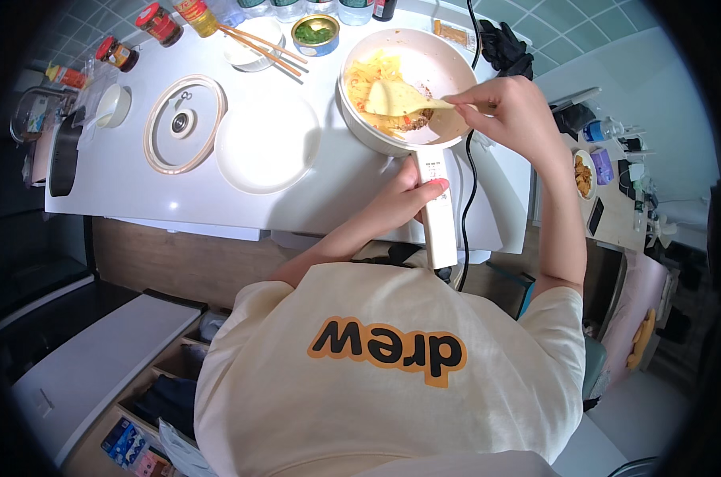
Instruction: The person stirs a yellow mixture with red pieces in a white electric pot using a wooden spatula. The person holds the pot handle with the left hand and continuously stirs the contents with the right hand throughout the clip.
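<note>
A cream electric pot [444, 56] with a long handle stands on the white counter. In it lie pale yellow shredded strips, perhaps potato [360, 83], with red bits and a dark patch of ground seasoning [417, 121]. My left hand [405, 200] grips the pot's handle [439, 232], thumb on top near the printed buttons. Between the thumb and fingers of my right hand [503, 116] is the shaft of a cream spatula [396, 99]. Its blade rests over the strips inside the pot. An empty white plate [268, 146] sits left of the pot.
A glass lid [163, 134] lies left of the plate. Wooden chopsticks [265, 47] rest across a white bowl [241, 53], beside a tin of chopped greens [314, 34]. Jars [157, 25] and bottles line the wall. A black power cable [469, 197] runs right of the pot, near black gloves [506, 50].
</note>
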